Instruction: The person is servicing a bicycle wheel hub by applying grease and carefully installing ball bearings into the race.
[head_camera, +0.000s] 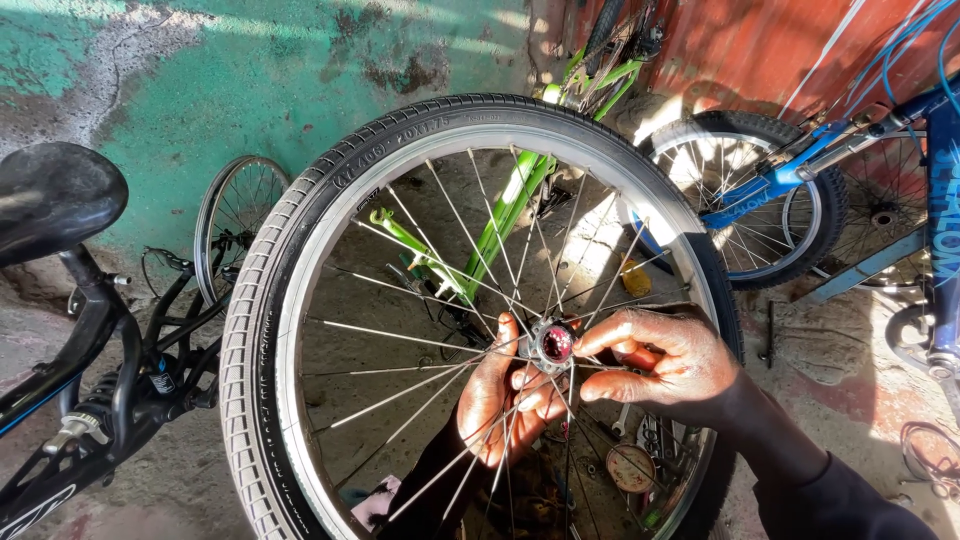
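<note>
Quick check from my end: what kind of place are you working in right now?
Probably an informal bicycle repair yard. A spoked wheel is held upright at its hub by the left hand and right hand, with a blue bicycle, a green frame and a black bicycle around.

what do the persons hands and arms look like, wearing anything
Both hands are bare: no gloves, rings or watch can be seen. The right hand comes out of a dark, near-black long sleeve that ends at the wrist. The left hand shows behind the spokes of the bicycle wheel, its forearm also in a dark sleeve, mostly in shadow. No markings show on the sleeves.
</note>
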